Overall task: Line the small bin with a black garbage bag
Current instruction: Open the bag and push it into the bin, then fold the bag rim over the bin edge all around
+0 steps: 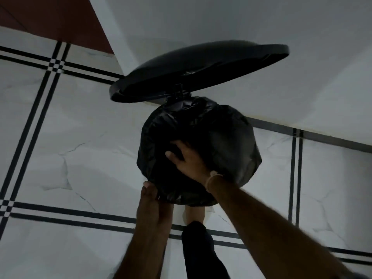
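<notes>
Bag [231, 137] over bin rim, right hand [189, 158] fingers inside, left hand [151, 198] gripping edge

Bin body was wholly hidden under black garbage bag [201, 137]; right hand [187, 158] fingertips were lost in its dark mouth; both forearms and trouser leg [201, 250] ran off bottom edge.

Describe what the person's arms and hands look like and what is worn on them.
Both forearms are bare, with no sleeves in view and no gloves. The left hand wears nothing that shows. The right hand has a thin, pale cord bracelet tied around the wrist, with a small knot on top. No watch or ring is visible in the dim light.
</notes>
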The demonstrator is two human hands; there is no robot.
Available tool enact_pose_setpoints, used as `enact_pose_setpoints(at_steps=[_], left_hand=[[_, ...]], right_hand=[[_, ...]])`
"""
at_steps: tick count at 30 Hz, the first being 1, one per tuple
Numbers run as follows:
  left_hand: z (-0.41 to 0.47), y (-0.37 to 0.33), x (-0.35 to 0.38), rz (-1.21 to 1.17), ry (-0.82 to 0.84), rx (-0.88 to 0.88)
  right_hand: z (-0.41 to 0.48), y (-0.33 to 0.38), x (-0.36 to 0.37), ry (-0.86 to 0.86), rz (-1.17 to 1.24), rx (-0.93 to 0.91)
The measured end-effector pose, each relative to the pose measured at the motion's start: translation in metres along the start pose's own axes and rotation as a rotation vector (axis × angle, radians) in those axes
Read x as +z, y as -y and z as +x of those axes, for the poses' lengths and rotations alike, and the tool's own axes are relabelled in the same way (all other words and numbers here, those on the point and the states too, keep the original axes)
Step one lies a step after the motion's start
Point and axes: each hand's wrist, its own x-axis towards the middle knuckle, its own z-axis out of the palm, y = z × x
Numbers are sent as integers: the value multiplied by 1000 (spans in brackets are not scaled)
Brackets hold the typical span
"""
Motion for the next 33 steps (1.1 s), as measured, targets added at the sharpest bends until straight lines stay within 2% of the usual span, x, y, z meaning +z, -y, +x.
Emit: enact_pose_setpoints(at_steps=[4,8,11,12,14,15,16,18,21,23,26,27,30,33], left_hand=[[6,5,-10,-21,119,37],[11,10,-18,-28,147,31],[14,13,-22,-16,156,19],[16,14,-24,-7,161,21],[17,14,-23,5,163,20],[17,11,-22,7,163,16],[16,9,-21,10,163,12],[13,5,-16,24,129,-7],[6,1,-10,-19,29,-66],[0,1,-6,-59,-29,-106],[-7,6,-2,-71,-86,-158],[-11,8,2,-73,-94,-178],[-15,11,2,-126,-135,-233],[-18,12,1,-151,-156,-228]], right_hand=[[19,-32,13,190,-18,189],[30,-44,13,337,-25,310],[45,-61,17,418,84,403],[50,-79,23,385,200,452],[75,-157,58,378,354,434],[81,-168,61,315,274,405],[74,-160,51,301,231,372],[42,-76,11,308,72,332],[-1,-23,-29,37,-39,108],[-44,-11,-47,-169,-205,-41],[-92,-8,-63,-610,-465,-8],[-102,-7,-70,-719,-441,66],[-106,-14,-79,-815,-18,357],[-102,-33,-84,-840,482,521]])
